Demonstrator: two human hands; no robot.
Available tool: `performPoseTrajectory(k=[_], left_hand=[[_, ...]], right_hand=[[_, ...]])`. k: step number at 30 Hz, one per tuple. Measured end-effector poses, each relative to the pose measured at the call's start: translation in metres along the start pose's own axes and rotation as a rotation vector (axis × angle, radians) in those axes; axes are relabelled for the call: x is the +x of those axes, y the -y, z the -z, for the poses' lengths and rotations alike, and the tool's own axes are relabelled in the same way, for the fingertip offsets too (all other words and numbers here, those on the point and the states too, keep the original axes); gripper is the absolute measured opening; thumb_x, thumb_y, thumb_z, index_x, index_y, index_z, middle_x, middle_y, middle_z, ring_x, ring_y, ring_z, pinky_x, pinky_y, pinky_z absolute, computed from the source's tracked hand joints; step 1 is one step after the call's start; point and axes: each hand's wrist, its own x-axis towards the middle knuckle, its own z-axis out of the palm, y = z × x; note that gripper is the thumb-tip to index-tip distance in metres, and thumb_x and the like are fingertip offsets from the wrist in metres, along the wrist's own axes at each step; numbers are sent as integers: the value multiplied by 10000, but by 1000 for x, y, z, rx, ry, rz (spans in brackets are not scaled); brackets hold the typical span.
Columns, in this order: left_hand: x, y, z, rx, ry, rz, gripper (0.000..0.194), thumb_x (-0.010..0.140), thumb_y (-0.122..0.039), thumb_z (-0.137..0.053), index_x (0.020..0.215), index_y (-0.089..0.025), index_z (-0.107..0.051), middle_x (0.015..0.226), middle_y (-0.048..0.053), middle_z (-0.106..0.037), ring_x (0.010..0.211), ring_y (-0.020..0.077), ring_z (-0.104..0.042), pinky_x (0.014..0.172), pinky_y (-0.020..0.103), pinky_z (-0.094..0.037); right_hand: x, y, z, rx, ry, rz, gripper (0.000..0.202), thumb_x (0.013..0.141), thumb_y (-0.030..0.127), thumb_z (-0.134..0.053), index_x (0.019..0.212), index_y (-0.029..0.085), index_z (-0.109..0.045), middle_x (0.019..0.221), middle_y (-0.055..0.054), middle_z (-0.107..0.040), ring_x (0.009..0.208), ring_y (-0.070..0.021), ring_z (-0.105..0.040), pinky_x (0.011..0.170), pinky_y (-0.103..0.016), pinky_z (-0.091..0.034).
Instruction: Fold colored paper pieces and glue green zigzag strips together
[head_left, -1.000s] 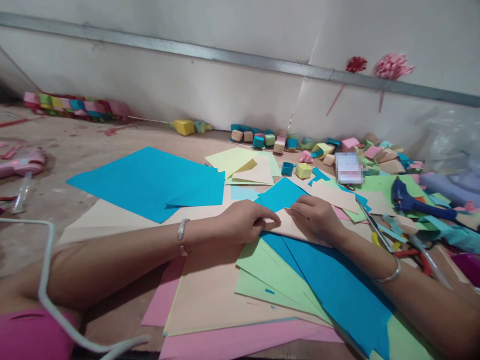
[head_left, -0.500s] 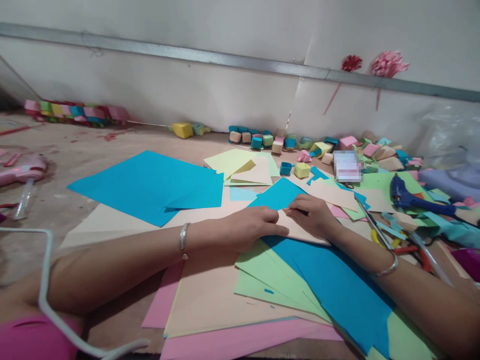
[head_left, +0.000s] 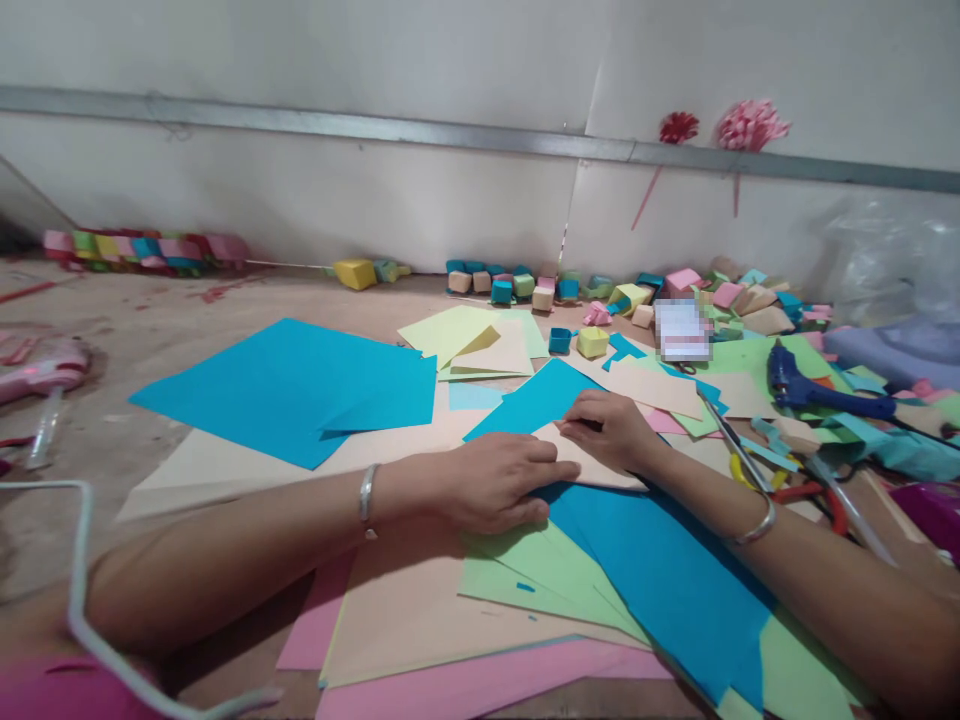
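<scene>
My left hand (head_left: 499, 480) lies flat with fingers apart on a folded peach paper (head_left: 592, 468), its fingertips near the paper's left end. My right hand (head_left: 607, 428) pinches that paper's upper edge, fingers closed. Beneath both is blue paper (head_left: 645, 560), with light green sheets (head_left: 525, 570) beside it. Under those lie a large peach sheet (head_left: 405, 610) and pink sheets (head_left: 465, 680). A big blue sheet (head_left: 300, 385) rests to the left.
Small paper boxes (head_left: 502, 290) line the wall's foot. On the right are scissors (head_left: 739, 445), a blue glue gun (head_left: 825, 395) and paper scraps. A pink glue gun (head_left: 52, 370) lies far left, and a white cable (head_left: 79, 560) crosses near my left arm.
My left hand has spread slightly, its thumb now showing below the fingers. My right hand keeps its pinch on the peach paper. The whole view has shifted a little.
</scene>
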Motion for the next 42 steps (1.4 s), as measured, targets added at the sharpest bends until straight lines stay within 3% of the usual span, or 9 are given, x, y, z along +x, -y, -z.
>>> performPoseTrajectory(k=[3,9,14,17,23,31,34,38,42], left_hand=[[12,-4,4,32,70,21,432,976,-367,-446,1379,-215,-472,919,56,-640,803,209,-574,643,301,-364],[31,-4,-3,84,45,-80,257,912,-316,-579,1077,-125,-628,1000,111,-616,844,221,-542,701,313,-382],[41,-5,-7,37,74,-91,397,963,-368,-490,1286,-146,-549,980,91,-641,789,213,-559,636,319,-378],[52,-4,-8,15,66,-112,456,992,-375,-430,1402,-179,-468,1130,104,-666,920,240,-602,649,325,-385],[72,-5,-13,6,79,-126,451,989,-447,-438,1360,-206,-527,1173,89,-689,1022,258,-618,740,335,-414],[64,-17,-24,149,-21,-52,590,924,-597,-472,1387,-231,-484,1053,79,-689,816,241,-611,528,312,-328],[54,-23,-22,185,-29,-15,614,929,-573,-484,1413,-200,-429,1079,108,-653,797,239,-598,557,315,-352],[48,-26,-21,201,-1,26,535,924,-578,-489,1194,-124,-576,991,106,-627,760,228,-572,605,328,-384],[52,-25,-20,177,13,15,548,926,-567,-494,1323,-190,-517,991,89,-600,813,237,-577,607,323,-394]], right_hand=[[2,1,2,36,5,-18,179,850,263,-654,693,195,-702,688,-34,-656,649,-148,-595,591,-259,-437],[4,-3,2,86,20,-59,152,829,203,-647,689,192,-705,702,-27,-660,678,-144,-605,623,-252,-448],[4,-5,2,118,38,-74,138,822,209,-659,693,195,-706,694,-14,-652,681,-140,-603,629,-247,-450],[5,-4,4,127,56,-77,136,825,214,-657,702,191,-712,701,-19,-660,683,-142,-603,627,-248,-448],[7,-4,9,140,100,-85,130,837,261,-665,745,189,-722,729,-25,-685,710,-151,-621,646,-252,-456],[8,-2,8,102,125,-90,115,835,208,-622,736,178,-673,738,-27,-645,703,-149,-574,649,-259,-425],[11,0,8,74,141,-110,108,825,181,-609,727,177,-653,729,-15,-633,702,-141,-566,649,-249,-422],[13,5,6,38,142,-166,124,821,149,-576,719,173,-643,728,-10,-639,695,-135,-578,623,-237,-421],[9,9,2,-23,113,-201,139,852,154,-556,735,177,-627,747,-16,-635,725,-144,-566,641,-251,-408]])
